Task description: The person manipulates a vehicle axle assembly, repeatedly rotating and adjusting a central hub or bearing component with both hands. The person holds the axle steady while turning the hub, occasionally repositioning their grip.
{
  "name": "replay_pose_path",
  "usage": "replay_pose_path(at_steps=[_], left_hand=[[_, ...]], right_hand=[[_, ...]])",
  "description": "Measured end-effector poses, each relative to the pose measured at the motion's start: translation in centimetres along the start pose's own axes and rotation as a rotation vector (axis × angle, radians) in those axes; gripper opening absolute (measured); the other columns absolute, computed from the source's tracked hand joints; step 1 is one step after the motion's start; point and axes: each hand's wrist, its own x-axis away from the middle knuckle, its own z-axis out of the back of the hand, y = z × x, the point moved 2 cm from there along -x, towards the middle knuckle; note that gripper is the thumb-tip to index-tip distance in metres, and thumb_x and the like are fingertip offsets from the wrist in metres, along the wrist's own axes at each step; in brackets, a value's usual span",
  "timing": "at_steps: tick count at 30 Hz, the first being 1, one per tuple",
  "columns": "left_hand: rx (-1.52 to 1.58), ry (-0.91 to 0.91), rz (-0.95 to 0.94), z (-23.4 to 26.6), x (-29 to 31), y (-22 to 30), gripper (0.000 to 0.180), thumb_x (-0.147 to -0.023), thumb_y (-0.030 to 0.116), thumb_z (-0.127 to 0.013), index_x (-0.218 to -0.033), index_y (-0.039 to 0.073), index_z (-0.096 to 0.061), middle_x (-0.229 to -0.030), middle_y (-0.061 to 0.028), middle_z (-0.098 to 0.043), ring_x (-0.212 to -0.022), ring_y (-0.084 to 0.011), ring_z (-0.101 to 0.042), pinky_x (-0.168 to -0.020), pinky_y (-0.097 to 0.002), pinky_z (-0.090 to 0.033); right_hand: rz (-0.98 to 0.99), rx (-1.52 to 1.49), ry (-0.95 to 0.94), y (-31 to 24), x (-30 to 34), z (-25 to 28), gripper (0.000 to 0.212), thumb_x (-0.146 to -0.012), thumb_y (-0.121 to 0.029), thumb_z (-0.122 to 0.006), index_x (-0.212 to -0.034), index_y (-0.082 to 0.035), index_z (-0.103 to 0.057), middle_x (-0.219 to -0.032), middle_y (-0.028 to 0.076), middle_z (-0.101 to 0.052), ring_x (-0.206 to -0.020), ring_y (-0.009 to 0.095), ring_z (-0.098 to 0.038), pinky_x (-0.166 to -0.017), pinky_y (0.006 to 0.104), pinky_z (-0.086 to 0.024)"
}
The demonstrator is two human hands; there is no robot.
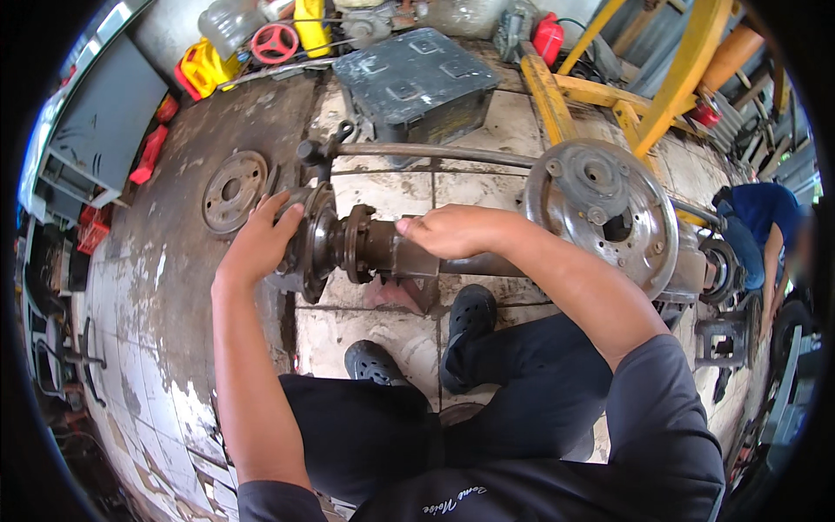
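Observation:
A greasy vehicle axle (483, 265) lies across the floor in front of me, with a dark round wheel hub (320, 230) at its left end. My left hand (259, 239) grips the hub's outer side, its fingers bent over the rim. Just right of the hub is a bolted flange (357, 244). My right hand (457, 233) lies over the top of the axle near its flat-sided part, fingers close together and curled against it; the undersides of these fingers are hidden. Toward the right end stands a large round brake backing plate (600, 222).
Behind the axle runs a long steel rod (435, 155), near a black lidded box (417, 83). A loose metal disc (235, 193) lies left of the hub. Yellow steel frame legs (550, 96) stand back right. Another person (761, 226) bends down at far right. My shoes (470, 322) are below the axle.

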Motion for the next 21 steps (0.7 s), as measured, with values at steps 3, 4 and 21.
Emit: replay_pose_path(at_steps=[3,4,21], left_hand=[[-0.013,0.02,-0.007,-0.1,0.0,0.3,0.059,-0.098,0.044,-0.049,-0.142,0.006,-0.045,-0.146,-0.0223,-0.041,-0.138,-0.0327,-0.038,-0.112,-0.0373,-0.029],[-0.03,0.032,-0.021,-0.1,0.0,0.4,0.058,-0.098,0.043,-0.05,-0.142,0.005,-0.045,-0.142,-0.021,-0.048,-0.134,-0.0311,-0.044,-0.11,-0.0359,-0.032],[0.007,-0.001,0.007,0.0,0.2,1.0,0.058,-0.098,0.042,-0.05,-0.141,0.003,-0.044,-0.146,-0.0221,-0.042,-0.138,-0.031,-0.037,-0.112,-0.0364,-0.028]], right_hand=[[-0.013,-0.023,-0.068,-0.1,0.0,0.1,0.077,-0.102,-0.056,-0.018,-0.122,0.006,-0.059,-0.125,0.029,-0.058,-0.12,0.042,-0.052,-0.103,0.0435,-0.04],[0.019,-0.014,-0.026,0.3,-0.5,-0.3,0.074,-0.102,-0.054,-0.018,-0.126,0.004,-0.056,-0.128,0.027,-0.056,-0.122,0.041,-0.051,-0.105,0.0429,-0.039],[-0.014,0.078,-0.05,1.1,-1.5,-1.0,0.063,-0.103,-0.049,-0.018,-0.141,-0.007,-0.046,-0.141,0.018,-0.049,-0.127,0.038,-0.047,-0.108,0.0424,-0.037]])
